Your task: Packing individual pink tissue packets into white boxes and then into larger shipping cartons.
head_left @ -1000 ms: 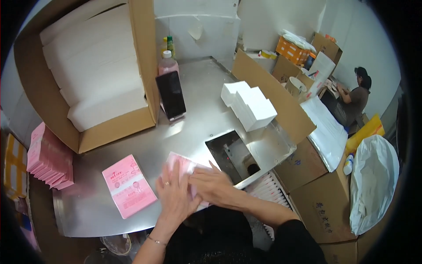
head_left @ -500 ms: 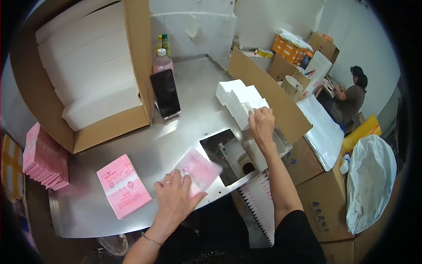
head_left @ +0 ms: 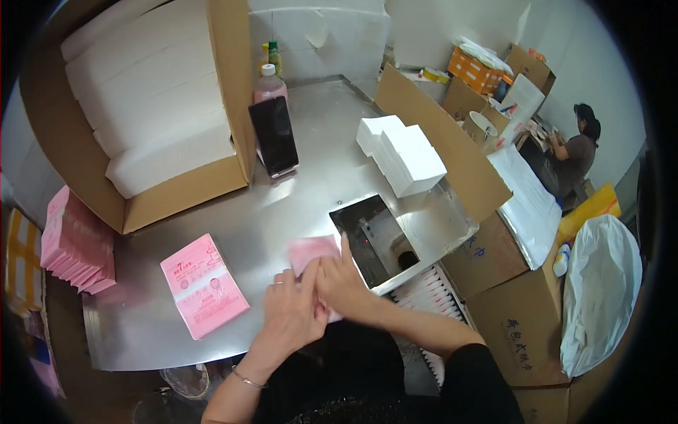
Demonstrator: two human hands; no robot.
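Observation:
On the steel table in front of me, a pink wrapper [head_left: 311,249] is crumpled around my fingers. My left hand [head_left: 291,311] is closed on its lower left side, a ring on one finger. From the right, my right hand [head_left: 346,288] overlaps the left and grips the same wrapper, its index finger pointing up. Whether a white tissue lies inside is hidden by my hands. Left of them lies a stack of flat pink wrappers [head_left: 201,300] with a pale band across it. Stacked white folded tissues [head_left: 417,159] stand beyond my right hand.
A rectangular opening [head_left: 364,244] is cut into the steel tabletop [head_left: 311,162]. A carton of white tissues [head_left: 176,208], a propped phone [head_left: 274,138] and bottles stand behind. Pink packs [head_left: 78,244] are piled at far left. Cartons [head_left: 508,318] and a seated person [head_left: 575,155] are rightward.
My right hand has left the white tissue stack and come down to the pink wrapper beside my left hand. The wrapper, flat before, is now bunched, and the nearest tissues have gone from the stack.

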